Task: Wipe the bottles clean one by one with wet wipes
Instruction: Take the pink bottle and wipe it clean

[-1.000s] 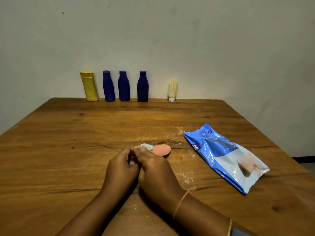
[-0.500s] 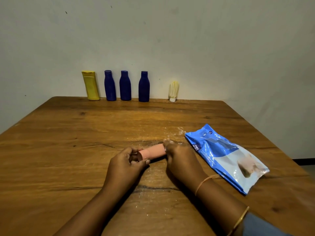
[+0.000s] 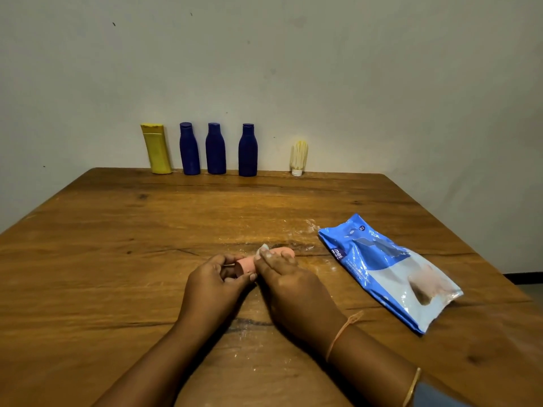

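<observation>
The table (image 3: 117, 259) carries six bottles. Five stand along its far edge: one yellow bottle (image 3: 157, 149), three dark blue bottles (image 3: 216, 149) side by side, and one small cream bottle (image 3: 299, 155). The sixth, one pink bottle (image 3: 245, 264), lies near the table's middle. There is one white wipe (image 3: 262, 248) and one blue pack of wipes (image 3: 382, 265) toward the right edge. Two hands show: one left hand (image 3: 214, 280) and one right hand (image 3: 291, 286).

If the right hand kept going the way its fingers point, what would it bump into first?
The right hand holds the wipe on the pink bottle, so that comes first. Past it lies bare table, then maybe the leftmost blue bottle by the wall; depth is unclear.
</observation>
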{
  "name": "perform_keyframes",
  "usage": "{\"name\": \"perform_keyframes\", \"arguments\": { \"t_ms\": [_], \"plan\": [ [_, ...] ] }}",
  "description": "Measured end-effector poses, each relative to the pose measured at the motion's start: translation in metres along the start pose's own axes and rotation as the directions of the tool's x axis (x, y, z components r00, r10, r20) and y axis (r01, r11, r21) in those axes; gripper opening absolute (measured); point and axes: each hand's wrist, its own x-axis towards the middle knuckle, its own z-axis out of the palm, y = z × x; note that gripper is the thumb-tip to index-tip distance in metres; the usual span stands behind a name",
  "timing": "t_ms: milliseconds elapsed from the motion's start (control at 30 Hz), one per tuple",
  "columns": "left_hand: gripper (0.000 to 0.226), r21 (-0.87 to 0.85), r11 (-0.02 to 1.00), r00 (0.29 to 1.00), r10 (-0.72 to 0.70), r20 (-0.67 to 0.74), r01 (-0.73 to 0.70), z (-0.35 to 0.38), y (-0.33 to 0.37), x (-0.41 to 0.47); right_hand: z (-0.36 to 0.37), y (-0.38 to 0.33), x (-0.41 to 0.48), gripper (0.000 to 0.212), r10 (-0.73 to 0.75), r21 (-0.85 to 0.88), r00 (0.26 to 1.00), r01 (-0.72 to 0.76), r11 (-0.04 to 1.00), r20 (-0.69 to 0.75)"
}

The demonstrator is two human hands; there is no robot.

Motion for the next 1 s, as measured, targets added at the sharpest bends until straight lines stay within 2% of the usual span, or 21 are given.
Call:
{"name": "perform_keyframes", "arguments": {
  "t_ms": [133,200,333,433,533,667,733,833,933,1000],
  "plan": [
    [0.029,0.015,0.999,0.999,0.034,0.005,-0.034,-0.001,0.001,-0.001,-0.006,0.035,0.004,0.043,0.305,0.085,0.949,-0.311,0.947,0.074],
    [0.030,0.013,0.999,0.999,0.038,0.009,-0.038,0.000,0.002,-0.001,-0.007,0.035,0.004,0.036,0.375,0.094,0.925,-0.380,0.920,0.066],
    [0.030,0.018,0.999,0.999,0.041,0.008,-0.041,0.000,0.002,-0.001,-0.008,0.012,0.001,0.041,0.404,0.158,0.915,-0.398,0.904,-0.004],
    [0.028,0.027,0.999,1.000,0.021,0.006,-0.021,0.001,0.001,-0.001,-0.011,-0.013,0.002,0.039,0.279,0.212,0.954,-0.252,0.944,-0.108],
    [0.024,0.028,0.999,0.999,0.015,-0.031,-0.014,0.000,-0.003,0.001,-0.005,-0.041,-0.001,0.045,0.126,0.210,0.987,-0.101,0.972,-0.105],
    [0.018,-0.057,0.998,0.999,-0.039,-0.002,0.039,0.000,-0.003,0.001,-0.002,-0.029,-0.003,0.048,0.035,0.112,0.997,-0.027,0.993,-0.075],
    [0.024,-0.074,0.997,0.999,-0.029,0.022,0.031,0.000,0.000,-0.001,-0.001,-0.007,-0.003,0.047,0.079,0.048,0.995,-0.076,0.996,-0.069],
    [0.027,-0.085,0.996,1.000,0.010,0.021,-0.008,0.000,0.002,-0.002,-0.006,0.019,0.003,0.041,0.257,0.029,0.966,-0.256,0.966,-0.020],
    [0.026,-0.037,0.998,0.999,0.053,0.010,-0.053,0.001,0.004,-0.004,-0.013,0.028,0.010,0.033,0.391,0.159,0.921,-0.386,0.909,0.005],
    [0.026,-0.027,0.998,0.998,0.057,0.013,-0.056,0.001,0.004,-0.004,-0.016,0.018,0.010,0.032,0.409,0.213,0.912,-0.395,0.894,-0.023]
  ]
}}
